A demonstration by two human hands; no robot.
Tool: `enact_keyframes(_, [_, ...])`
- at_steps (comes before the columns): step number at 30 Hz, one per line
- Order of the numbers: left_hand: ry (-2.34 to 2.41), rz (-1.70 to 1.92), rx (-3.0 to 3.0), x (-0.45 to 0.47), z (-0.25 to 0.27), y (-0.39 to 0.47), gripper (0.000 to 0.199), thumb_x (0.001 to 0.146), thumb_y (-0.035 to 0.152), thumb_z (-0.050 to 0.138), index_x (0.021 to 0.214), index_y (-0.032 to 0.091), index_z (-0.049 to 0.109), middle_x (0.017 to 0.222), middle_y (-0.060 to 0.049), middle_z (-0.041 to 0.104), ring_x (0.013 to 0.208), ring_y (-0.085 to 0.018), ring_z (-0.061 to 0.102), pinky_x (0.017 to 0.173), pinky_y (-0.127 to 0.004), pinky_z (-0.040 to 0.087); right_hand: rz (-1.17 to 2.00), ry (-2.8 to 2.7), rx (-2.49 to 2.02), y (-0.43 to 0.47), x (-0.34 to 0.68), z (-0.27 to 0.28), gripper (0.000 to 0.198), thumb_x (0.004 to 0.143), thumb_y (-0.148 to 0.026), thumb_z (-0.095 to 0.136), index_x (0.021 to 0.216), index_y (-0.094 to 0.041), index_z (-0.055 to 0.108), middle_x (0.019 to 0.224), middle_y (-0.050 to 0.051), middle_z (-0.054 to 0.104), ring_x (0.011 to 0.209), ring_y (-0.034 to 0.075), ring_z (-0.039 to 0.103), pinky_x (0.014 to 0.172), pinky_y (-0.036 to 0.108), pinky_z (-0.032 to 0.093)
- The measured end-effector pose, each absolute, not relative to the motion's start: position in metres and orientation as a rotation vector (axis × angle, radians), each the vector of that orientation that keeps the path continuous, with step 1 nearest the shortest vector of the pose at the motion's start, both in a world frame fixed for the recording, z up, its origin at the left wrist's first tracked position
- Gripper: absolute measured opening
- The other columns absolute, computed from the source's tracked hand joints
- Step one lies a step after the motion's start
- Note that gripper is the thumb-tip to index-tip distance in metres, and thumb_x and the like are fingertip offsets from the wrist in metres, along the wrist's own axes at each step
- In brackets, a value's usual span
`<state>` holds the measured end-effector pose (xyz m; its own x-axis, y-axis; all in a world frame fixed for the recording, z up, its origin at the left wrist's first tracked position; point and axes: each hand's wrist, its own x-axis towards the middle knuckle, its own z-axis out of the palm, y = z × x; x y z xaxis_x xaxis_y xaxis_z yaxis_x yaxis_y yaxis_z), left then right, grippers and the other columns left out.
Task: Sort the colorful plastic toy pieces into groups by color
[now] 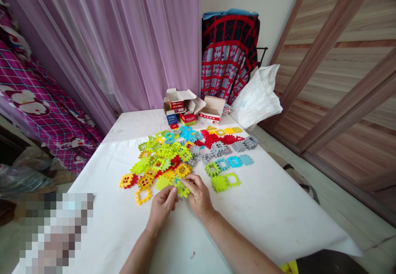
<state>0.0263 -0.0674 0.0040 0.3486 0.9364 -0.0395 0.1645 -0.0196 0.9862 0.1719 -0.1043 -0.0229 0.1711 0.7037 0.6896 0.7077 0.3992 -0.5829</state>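
Near the front of the pile, both my hands are closed around lime-green plastic interlocking tiles. My left hand (pixel 163 206) has its thumb pressed down on its curled fingers at the lower edge of a solid lime-green tile (pixel 163 182). With thumb and index finger, my right hand (pixel 199 195) pinches a lime-green window tile (pixel 184 190). Whether the two tiles are joined I cannot tell. Just left of my hands lies a yellow frame tile (pixel 142 196). The mixed pile (pixel 167 152) of green, yellow, red and blue tiles spreads beyond them.
Right of the pile, tiles lie grouped by colour: red (pixel 219 138), grey (pixel 218 148), blue (pixel 234 161) and green (pixel 219 184). Open cardboard boxes (pixel 212 111) stand at the table's far edge. A white plastic bag (pixel 258 96) rests by the far right corner.
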Motion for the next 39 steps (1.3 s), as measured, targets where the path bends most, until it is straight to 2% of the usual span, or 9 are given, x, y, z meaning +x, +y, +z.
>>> enact_keyframes(5, [1.039, 0.745, 1.290, 0.025, 0.011, -0.057, 0.049, 0.063, 0.066, 0.067, 0.066, 0.018, 0.058, 0.052, 0.005, 0.057, 0.035, -0.005, 0.038, 0.035, -0.017, 0.025, -0.036, -1.511, -1.406, -0.108, 0.171, -0.020, 0.071, 0.069, 0.001, 0.038, 0.135, -0.022, 0.050, 0.109, 0.008, 0.061, 0.103, 0.020, 0.059, 0.091, 0.033, 0.053])
enact_keyframes(8, [1.055, 0.774, 1.230, 0.024, 0.012, -0.057, 0.051, 0.060, 0.067, 0.069, 0.066, 0.018, 0.057, 0.053, 0.004, 0.059, 0.035, -0.005, 0.039, 0.035, -0.017, 0.023, 0.022, -1.485, -1.413, -0.117, 0.170, -0.017, 0.068, 0.070, -0.003, 0.042, 0.136, -0.020, 0.045, 0.111, 0.009, 0.062, 0.099, 0.020, 0.061, 0.085, 0.033, 0.055])
enact_keyframes(11, [1.043, 0.776, 1.211, 0.023, 0.010, -0.058, 0.053, 0.060, 0.069, 0.068, 0.063, 0.018, 0.056, 0.050, 0.004, 0.058, 0.035, -0.005, 0.039, 0.036, -0.017, 0.024, 0.095, -1.496, -1.424, -0.126, 0.169, -0.015, 0.060, 0.074, -0.013, 0.053, 0.133, -0.019, 0.044, 0.112, 0.011, 0.061, 0.094, 0.021, 0.062, 0.077, 0.033, 0.056])
enact_keyframes(16, [0.993, 0.782, 1.241, 0.023, 0.008, -0.059, 0.052, 0.062, 0.068, 0.067, 0.059, 0.018, 0.053, 0.046, 0.005, 0.055, 0.035, -0.005, 0.039, 0.038, -0.018, 0.026, 0.057, -1.516, -1.468, -0.129, 0.168, -0.015, 0.052, 0.077, -0.027, 0.063, 0.126, -0.019, 0.049, 0.110, 0.012, 0.062, 0.098, 0.024, 0.061, 0.081, 0.038, 0.055])
enact_keyframes(19, [0.985, 0.771, 1.288, 0.023, 0.009, -0.061, 0.051, 0.065, 0.067, 0.065, 0.058, 0.018, 0.053, 0.043, 0.005, 0.052, 0.036, -0.006, 0.039, 0.039, -0.018, 0.027, 0.047, -1.506, -1.486, -0.128, 0.167, -0.014, 0.047, 0.077, -0.027, 0.062, 0.122, -0.019, 0.052, 0.108, 0.012, 0.063, 0.096, 0.024, 0.061, 0.083, 0.038, 0.053])
enact_keyframes(24, [1.016, 0.766, 1.297, 0.022, 0.013, -0.063, 0.055, 0.068, 0.072, 0.058, 0.061, 0.017, 0.057, 0.041, 0.004, 0.051, 0.034, -0.006, 0.039, 0.036, -0.018, 0.023, 0.036, -1.475, -1.499, -0.131, 0.168, -0.011, 0.043, 0.074, -0.024, 0.064, 0.116, -0.019, 0.054, 0.101, 0.009, 0.064, 0.087, 0.020, 0.061, 0.078, 0.034, 0.054])
enact_keyframes(29, [1.017, 0.841, 1.229, 0.021, 0.017, -0.065, 0.057, 0.067, 0.072, 0.058, 0.076, 0.016, 0.063, 0.055, 0.001, 0.059, 0.038, -0.007, 0.046, 0.033, -0.017, 0.024, 0.030, -1.451, -1.507, -0.141, 0.171, -0.008, 0.041, 0.073, -0.023, 0.064, 0.113, -0.019, 0.054, 0.099, 0.008, 0.064, 0.082, 0.018, 0.061, 0.071, 0.030, 0.054])
enact_keyframes(39, [0.947, 0.863, 1.237, 0.018, 0.009, -0.062, 0.056, 0.071, 0.070, 0.059, 0.079, 0.015, 0.064, 0.061, 0.001, 0.058, 0.044, -0.007, 0.048, 0.033, -0.015, 0.028, -0.048, -1.385, -1.544, -0.160, 0.193, -0.006, 0.043, 0.075, -0.023, 0.062, 0.116, -0.020, 0.050, 0.100, 0.008, 0.063, 0.081, 0.018, 0.061, 0.067, 0.030, 0.054])
